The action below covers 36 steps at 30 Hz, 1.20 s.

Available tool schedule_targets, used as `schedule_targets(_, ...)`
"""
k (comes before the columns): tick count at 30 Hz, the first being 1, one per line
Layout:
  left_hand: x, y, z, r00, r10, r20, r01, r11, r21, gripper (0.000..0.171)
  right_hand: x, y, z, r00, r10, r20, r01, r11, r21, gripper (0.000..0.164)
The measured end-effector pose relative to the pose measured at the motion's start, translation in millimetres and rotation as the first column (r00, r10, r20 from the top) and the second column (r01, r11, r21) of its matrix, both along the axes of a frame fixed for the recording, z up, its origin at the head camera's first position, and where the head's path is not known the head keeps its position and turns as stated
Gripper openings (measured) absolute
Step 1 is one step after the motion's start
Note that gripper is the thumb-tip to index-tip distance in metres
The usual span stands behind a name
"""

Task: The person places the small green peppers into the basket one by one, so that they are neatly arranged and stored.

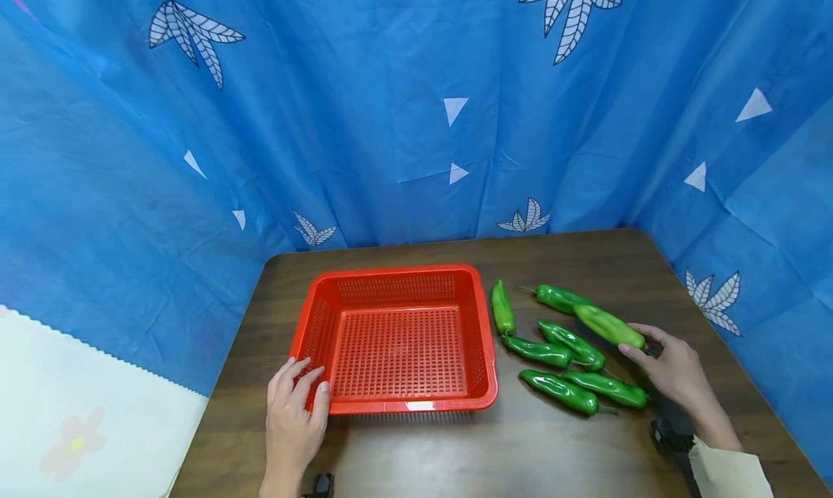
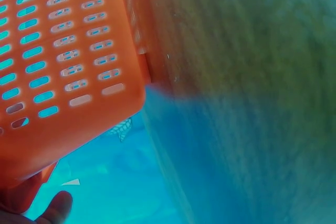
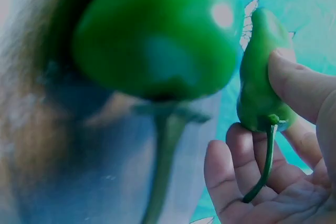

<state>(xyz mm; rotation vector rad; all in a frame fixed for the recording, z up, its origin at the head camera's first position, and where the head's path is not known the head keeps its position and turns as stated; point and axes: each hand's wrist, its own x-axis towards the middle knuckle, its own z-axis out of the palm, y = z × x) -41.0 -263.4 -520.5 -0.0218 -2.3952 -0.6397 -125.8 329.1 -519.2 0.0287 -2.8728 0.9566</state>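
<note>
At the front left corner of a red plastic basket (image 1: 397, 405), my left hand (image 1: 293, 411) rests on the rim with loosely bent fingers. The basket's slotted outer wall (image 2: 63, 51) fills the upper left of the left wrist view, where one fingertip (image 2: 59, 205) shows past the rim. My right hand (image 1: 673, 364) pinches the stem end of a light green pepper (image 1: 605, 324) between thumb and fingers. In the right wrist view its stem (image 3: 268, 163) hangs toward the palm. A darker green pepper (image 3: 157, 40) looms close to that camera.
Right of the basket, several green peppers lie on the brown table (image 1: 455, 454), among them a front pepper (image 1: 560, 391), a far pepper (image 1: 556, 297) and an upright-pointing pepper (image 1: 502, 306) near the basket wall. A blue patterned curtain (image 1: 390, 122) stands behind and at both sides.
</note>
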Motion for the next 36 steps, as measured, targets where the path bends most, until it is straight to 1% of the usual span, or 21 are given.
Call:
schedule_targets(1, 0.6, 0, 0.3, 1.000, 0.002, 0.006, -0.002, 1.000, 0.002, 0.023, 0.0, -1, 1.7, 1.000, 0.010, -0.001, -0.010, 1.000, -0.008, 0.056)
schedule_targets(2, 1.0, 0, 0.9, 1.000, 0.005, 0.011, -0.005, 1.000, 0.001, 0.023, -0.9, -3, 2.3, 1.000, -0.011, -0.014, 0.011, 1.000, -0.007, 0.055)
schedule_targets(5, 0.8, 0, 1.6, 1.000, 0.004, 0.002, -0.004, 1.000, -0.002, 0.023, -6.2, -1, 0.4, 0.998, -0.006, -0.057, 0.004, 1.000, -0.023, 0.055)
schedule_targets(7, 0.1, 0, 1.3, 1.000, -0.002, -0.016, 0.002, 1.000, -0.008, 0.023, -14.0, 6, -11.3, 0.995, -0.013, -0.094, 0.012, 1.000, -0.011, 0.056)
schedule_targets(9, -0.8, 0, 1.3, 1.000, -0.012, -0.026, 0.011, 1.000, -0.013, 0.023, -23.5, 19, -27.4, 0.992, -0.005, -0.127, 0.005, 1.000, 0.001, 0.057)
schedule_targets(12, -3.2, 0, 2.9, 1.000, -0.020, -0.024, 0.020, 1.000, -0.018, 0.023, -39.1, 36, -52.7, 0.984, -0.024, -0.176, 0.026, 1.000, 0.013, 0.056)
schedule_targets(15, -3.9, 1, 4.5, 1.000, -0.014, -0.018, 0.013, 1.000, -0.021, 0.023, -52.8, 43, -64.7, 0.980, -0.020, -0.199, 0.020, 1.000, -0.003, 0.057)
schedule_targets(17, -3.2, 0, 4.3, 1.000, -0.005, -0.015, 0.004, 1.000, -0.021, 0.023, -59.3, 41, -64.3, 0.979, -0.018, -0.203, 0.018, 1.000, 0.000, 0.058)
schedule_targets(18, -2.3, 0, 4.0, 1.000, -0.001, -0.012, 0.001, 1.000, -0.018, 0.023, -61.6, 38, -60.9, 0.979, -0.017, -0.203, 0.019, 1.000, 0.006, 0.058)
schedule_targets(19, -1.3, 0, 3.5, 1.000, 0.001, -0.012, -0.001, 1.000, -0.017, 0.023, -62.1, 33, -52.0, 0.982, -0.009, -0.187, 0.008, 1.000, -0.008, 0.058)
schedule_targets(21, 1.3, -1, 2.0, 1.000, 0.004, -0.004, -0.004, 1.000, -0.014, 0.023, -60.8, 20, -31.6, 0.984, 0.002, -0.177, -0.010, 0.999, -0.046, 0.058)
schedule_targets(23, 2.2, -2, 1.8, 1.000, 0.006, 0.008, -0.006, 1.000, -0.013, 0.024, -55.9, 4, -4.4, 0.985, 0.022, -0.169, -0.038, 0.995, -0.092, 0.058)
schedule_targets(24, 2.8, -2, 1.8, 1.000, 0.010, 0.017, -0.010, 1.000, -0.012, 0.024, -55.3, -1, 4.6, 0.983, 0.033, -0.179, -0.058, 0.989, -0.135, 0.057)
schedule_targets(25, 3.2, -2, 1.7, 1.000, 0.015, 0.022, -0.014, 1.000, -0.012, 0.024, -53.2, -10, 16.0, 0.983, 0.028, -0.183, -0.060, 0.983, -0.173, 0.056)
schedule_targets(28, 4.4, -3, 2.1, 0.999, 0.028, 0.036, -0.028, 1.000, -0.005, 0.024, -50.5, -29, 43.3, 0.974, 0.042, -0.223, -0.083, 0.981, -0.177, 0.054)
schedule_targets(30, 4.2, -3, 2.3, 0.999, 0.023, 0.025, -0.023, 1.000, 0.001, 0.024, -51.3, -37, 56.0, 0.968, 0.038, -0.247, -0.081, 0.983, -0.166, 0.052)
schedule_targets(31, 3.9, -3, 2.5, 1.000, 0.020, 0.024, -0.020, 1.000, 0.002, 0.024, -49.9, -43, 66.4, 0.968, 0.035, -0.248, -0.072, 0.987, -0.142, 0.051)
schedule_targets(32, 3.5, -3, 2.9, 1.000, 0.017, 0.025, -0.017, 1.000, 0.002, 0.024, -50.6, -46, 73.1, 0.966, 0.049, -0.253, -0.082, 0.989, -0.122, 0.051)
schedule_targets(36, 1.2, -2, 4.2, 0.999, 0.009, 0.035, -0.009, 1.000, 0.005, 0.026, -56.1, -56, 89.2, 0.966, 0.043, -0.254, -0.076, 0.990, -0.122, 0.050)
